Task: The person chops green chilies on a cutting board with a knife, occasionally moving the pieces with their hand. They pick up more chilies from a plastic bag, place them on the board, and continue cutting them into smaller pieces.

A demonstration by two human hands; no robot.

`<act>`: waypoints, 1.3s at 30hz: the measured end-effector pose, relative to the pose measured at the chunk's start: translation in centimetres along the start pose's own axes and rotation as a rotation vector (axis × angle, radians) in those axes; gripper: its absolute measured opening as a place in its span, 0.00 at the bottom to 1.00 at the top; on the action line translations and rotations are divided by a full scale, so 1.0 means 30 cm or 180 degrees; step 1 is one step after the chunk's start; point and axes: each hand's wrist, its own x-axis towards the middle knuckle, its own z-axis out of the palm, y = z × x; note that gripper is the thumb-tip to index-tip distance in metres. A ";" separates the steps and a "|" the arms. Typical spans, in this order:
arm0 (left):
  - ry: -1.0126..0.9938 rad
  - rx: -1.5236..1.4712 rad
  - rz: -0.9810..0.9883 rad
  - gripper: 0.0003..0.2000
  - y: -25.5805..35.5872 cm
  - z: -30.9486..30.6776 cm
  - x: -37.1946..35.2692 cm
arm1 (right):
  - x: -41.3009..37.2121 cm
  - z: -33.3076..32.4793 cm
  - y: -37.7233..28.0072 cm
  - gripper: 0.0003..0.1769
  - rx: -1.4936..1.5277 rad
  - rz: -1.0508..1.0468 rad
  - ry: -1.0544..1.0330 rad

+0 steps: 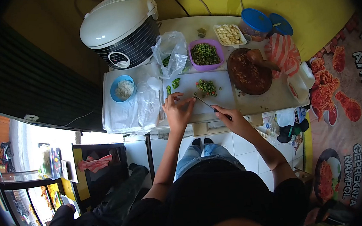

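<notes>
My right hand (pixel 231 119) grips a small knife (pixel 206 103) by its dark handle, its blade slanting up and left over the white cutting board (pixel 224 75). At the board's front edge, my left hand (pixel 177 113) has its thumb and forefinger brought together close to the blade tip; what they pinch is too small to make out. Behind the knife lies a heap of chopped green chilies (pixel 206 87) with some red bits. Whole green chilies (pixel 175 83) rest on the board's left side, just beyond my left fingers.
Behind the board stand a purple tub (pixel 219 46) of chopped green pieces, a plastic bag (pixel 171 49) and a tray of pale cloves (pixel 229 35). A stone mortar (pixel 247 81) sits right; a rice bowl (pixel 123 89) and rice cooker (pixel 117 21) left. Another person (pixel 85 224) is lower left.
</notes>
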 end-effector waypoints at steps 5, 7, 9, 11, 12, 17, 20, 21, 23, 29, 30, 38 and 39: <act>0.0049 -0.0081 0.0037 0.06 -0.007 0.009 -0.002 | 0.010 0.003 0.031 0.21 0.0051 -0.0018 0.0002; 0.0074 -0.0115 0.0076 0.06 -0.009 0.010 -0.001 | 0.015 0.002 0.031 0.21 0.0134 0.0037 -0.0035; 0.0064 -0.0142 0.0080 0.06 -0.005 0.006 0.001 | 0.017 -0.013 -0.003 0.21 0.0170 0.0233 -0.0149; 0.0058 -0.0132 0.0085 0.06 -0.004 0.006 0.002 | 0.026 -0.023 -0.017 0.22 0.0243 0.0378 -0.0251; 0.0054 -0.0127 0.0089 0.06 -0.004 0.006 0.002 | 0.032 -0.026 -0.017 0.22 0.0299 0.0427 -0.0293; 0.0001 -0.0144 -0.0017 0.06 -0.003 0.003 0.000 | 0.057 -0.043 -0.012 0.22 0.0401 0.0516 -0.0415; 0.0033 -0.0119 -0.0030 0.06 -0.006 0.009 -0.001 | 0.073 -0.041 -0.018 0.23 0.0492 0.0620 -0.0449; 0.0050 -0.0097 -0.0031 0.06 -0.008 0.011 -0.001 | 0.074 -0.047 -0.044 0.23 0.0497 0.0724 -0.0459; 0.0086 -0.0067 -0.0054 0.06 -0.007 0.016 -0.004 | 0.067 -0.045 -0.040 0.23 0.0468 0.0726 -0.0429; 0.0126 0.0035 -0.0062 0.07 -0.013 0.020 -0.002 | 0.024 -0.030 0.023 0.23 0.0140 0.0352 -0.0325; 0.0172 0.0047 -0.0065 0.07 -0.015 0.021 -0.001 | 0.010 -0.039 0.014 0.23 0.0095 0.0344 -0.0306; 0.0087 0.0069 -0.0096 0.07 0.001 0.013 0.016 | 0.008 -0.051 0.026 0.23 0.0117 0.0366 -0.0226; 0.0035 0.0103 -0.0094 0.07 0.010 0.012 0.019 | 0.010 -0.051 0.024 0.23 0.0175 0.0368 -0.0179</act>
